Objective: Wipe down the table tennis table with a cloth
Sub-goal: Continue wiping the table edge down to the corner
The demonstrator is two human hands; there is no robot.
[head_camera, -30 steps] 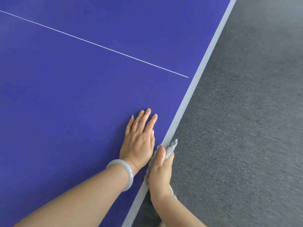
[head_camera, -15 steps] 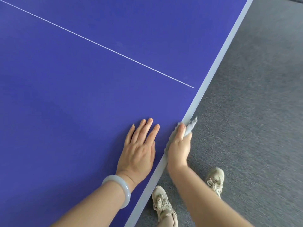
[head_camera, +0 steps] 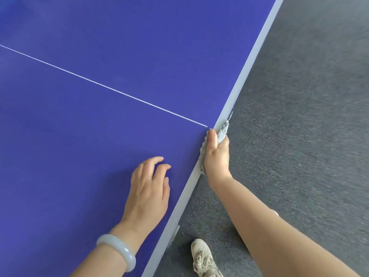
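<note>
**One cloth, two hands at the table's edge**

The right hand (head_camera: pixel 216 156) grips the one grey cloth (head_camera: pixel 222 133) against the pale edge of the blue table (head_camera: pixel 99 156), where its single white line (head_camera: pixel 99 84) ends. The left hand (head_camera: pixel 147 190), fingers loosely bent, holds nothing. One bracelet (head_camera: pixel 117 250), one shoe (head_camera: pixel 203 258).

cloth (head_camera: pixel 222 134) mostly under right hand (head_camera: pixel 216 156)

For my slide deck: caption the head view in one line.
Right hand grips a grey cloth against the table's pale edge, left hand loosely curled over the blue top.
</note>
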